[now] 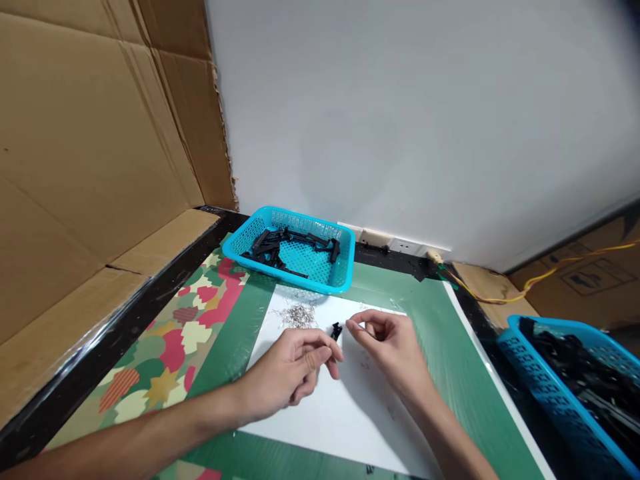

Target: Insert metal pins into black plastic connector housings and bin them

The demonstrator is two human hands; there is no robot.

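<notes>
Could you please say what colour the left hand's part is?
The part is black, best seen in the head view.

Hands (295, 363) (395, 347) with black part (337, 331) above paper (320, 417)

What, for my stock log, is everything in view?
far basket: one, blue, back
loose parts: several, black, inside
right basket: one, blue, right
heaped parts: many, black, inside
sheet: one, white, centre
small pieces: uncountable, silvery, on sheet
part: one, black, centre
mat: one, green, under sheet
patterned covering: uncertain, multicoloured, left
tabletop: one, black, underneath
cardboard: several, brown, both sides
wall: one, white, back
sockets: several, pale, back
plug: one, cream, at sockets
wiring: uncounted, yellow, right
left hand: one, centre
right hand: one, centre
</notes>
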